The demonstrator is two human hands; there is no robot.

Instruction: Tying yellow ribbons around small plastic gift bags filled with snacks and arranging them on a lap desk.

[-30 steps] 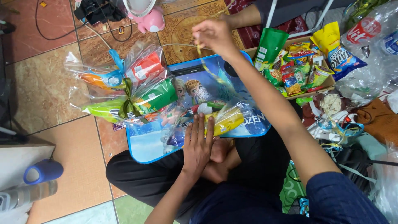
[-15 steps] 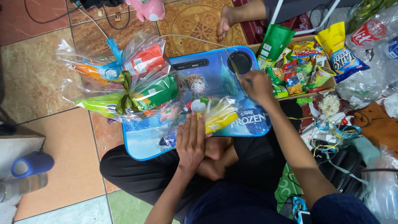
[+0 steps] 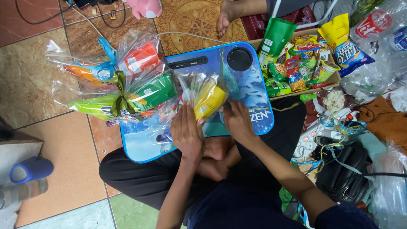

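Blue-rimmed lap tray (image 3: 258, 106) with an icy blue picture; yellow snack packet (image 3: 208, 101) in clear wrap; green can (image 3: 154, 92) and red can (image 3: 140, 61); olive ribbon (image 3: 121, 99).
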